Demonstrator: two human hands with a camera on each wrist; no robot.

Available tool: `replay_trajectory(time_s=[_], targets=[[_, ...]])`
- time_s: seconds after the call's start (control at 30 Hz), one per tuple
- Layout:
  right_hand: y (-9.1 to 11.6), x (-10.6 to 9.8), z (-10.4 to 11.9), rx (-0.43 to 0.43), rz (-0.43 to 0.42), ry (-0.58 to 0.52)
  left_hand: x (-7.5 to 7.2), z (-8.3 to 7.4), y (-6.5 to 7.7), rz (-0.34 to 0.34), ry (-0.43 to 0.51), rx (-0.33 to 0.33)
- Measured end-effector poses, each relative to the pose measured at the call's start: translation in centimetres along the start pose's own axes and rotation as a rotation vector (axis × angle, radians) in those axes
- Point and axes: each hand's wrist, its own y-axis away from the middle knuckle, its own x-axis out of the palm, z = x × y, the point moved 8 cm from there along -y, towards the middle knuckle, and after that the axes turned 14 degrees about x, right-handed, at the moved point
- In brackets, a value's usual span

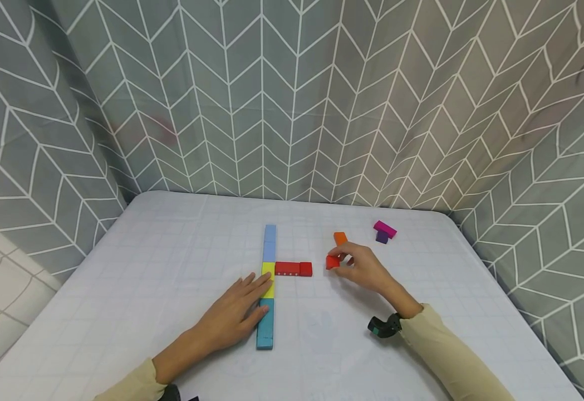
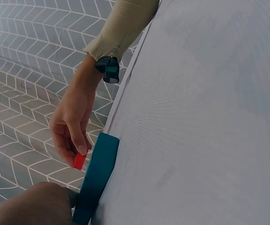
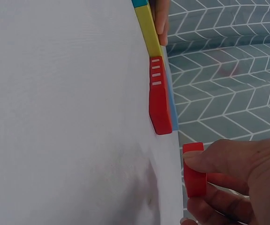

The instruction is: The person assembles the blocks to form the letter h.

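Observation:
My right hand (image 1: 364, 268) pinches a small red block (image 1: 332, 262) between thumb and fingers, a short way right of the laid-out blocks. In the right wrist view the thumb presses on one face of that red block (image 3: 195, 173). My left hand (image 1: 231, 314) lies with extended fingers on a column of blocks, its fingertips on the yellow part (image 1: 268, 267). Light blue blocks (image 1: 269, 245) make up the column's far end and teal blocks (image 1: 265, 328) its near end. From the yellow part a red row (image 1: 288, 269) sticks out to the right, with pale marks along one side.
An orange block (image 1: 340, 238) lies just beyond the right hand. Farther back right, a magenta block (image 1: 384, 229) lies against a dark purple one (image 1: 382, 238). A white cloth covers the table (image 1: 196, 228), and a patterned grey curtain (image 1: 281, 111) hangs behind it.

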Motion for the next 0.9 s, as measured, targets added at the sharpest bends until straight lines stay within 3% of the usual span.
replay_trajectory(time_s=[0.9], targets=[[-1.1, 2.6, 0.8, -0.051, 0.077, 0.001, 0.0, 0.1, -0.1, 0.005, 0.015, 0.005]])
